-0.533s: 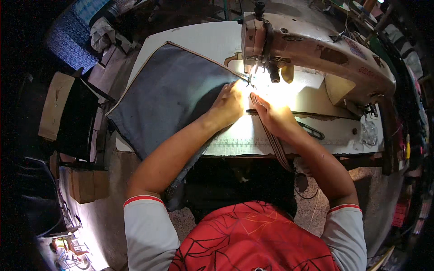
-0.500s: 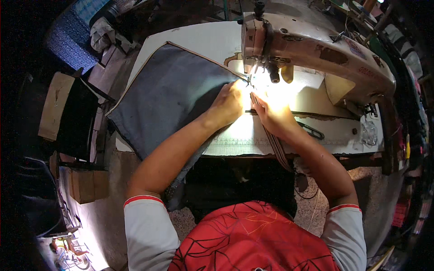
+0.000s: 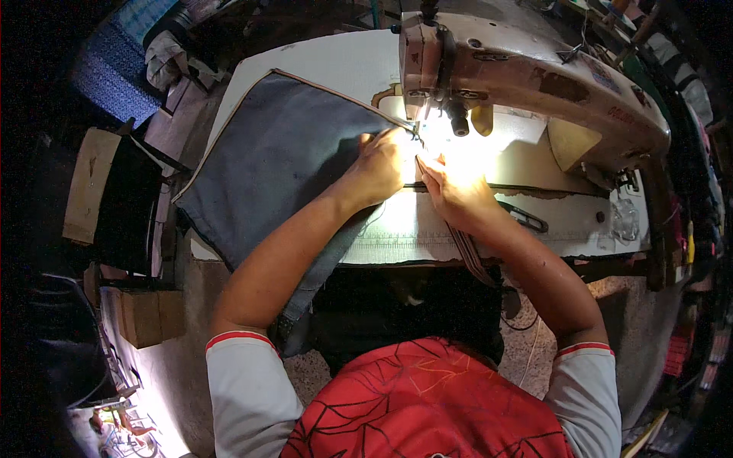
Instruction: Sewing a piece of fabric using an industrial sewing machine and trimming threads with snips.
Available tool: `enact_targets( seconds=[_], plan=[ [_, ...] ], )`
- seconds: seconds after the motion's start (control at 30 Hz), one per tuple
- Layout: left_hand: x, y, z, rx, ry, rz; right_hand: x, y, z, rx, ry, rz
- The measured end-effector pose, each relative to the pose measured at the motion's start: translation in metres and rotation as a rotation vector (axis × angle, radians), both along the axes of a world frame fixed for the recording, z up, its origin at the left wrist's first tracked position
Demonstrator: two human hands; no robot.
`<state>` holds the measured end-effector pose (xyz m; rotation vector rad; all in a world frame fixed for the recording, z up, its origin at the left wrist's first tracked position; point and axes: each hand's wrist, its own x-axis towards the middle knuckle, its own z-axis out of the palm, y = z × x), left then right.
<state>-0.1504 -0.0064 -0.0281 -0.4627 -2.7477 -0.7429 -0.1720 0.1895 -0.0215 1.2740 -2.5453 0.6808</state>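
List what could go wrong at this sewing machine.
The left grip and right grip are close to the working end of the sewing machine, so either might get nicked. The grey-blue cloth hangs over the table's front edge; its weight might pull it askew. The striped strip dangles too and could snag.

Bright light streaks the grey floor near a brown box.

A white worktable stood before us, bearing a scuffed sewing machine; blue-grey cloth lay across its left, drooping over the front, with a dark slotted tool and clear plastic at right.
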Motion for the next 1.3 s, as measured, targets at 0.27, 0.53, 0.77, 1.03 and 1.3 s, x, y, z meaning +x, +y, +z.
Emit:
enact_targets(
  seconds=[0.27, 0.53, 0.77, 1.03, 1.3],
  plan=[
    [0.015, -0.002, -0.005, -0.175, 0.132, -0.007, -0.021, -0.007, -0.015, -0.234, -0.434, -0.231],
    [0.016, 0.003, 0.001, -0.159, 0.144, -0.010, -0.031, -0.010, -0.027, -0.280, -0.063, -0.161],
    [0.015, -0.001, -0.003, -0.146, 0.174, -0.035, -0.029, -0.020, -0.023, -0.240, 0.070, -0.228],
    [0.014, 0.001, -0.004, -0.130, 0.139, -0.035, -0.037, -0.016, -0.012, -0.114, -0.163, -0.253],
    [0.017, -0.002, -0.009, -0.125, 0.156, -0.004, 0.011, 0.075, 0.074, 0.307, -0.393, -0.319]
  ],
)
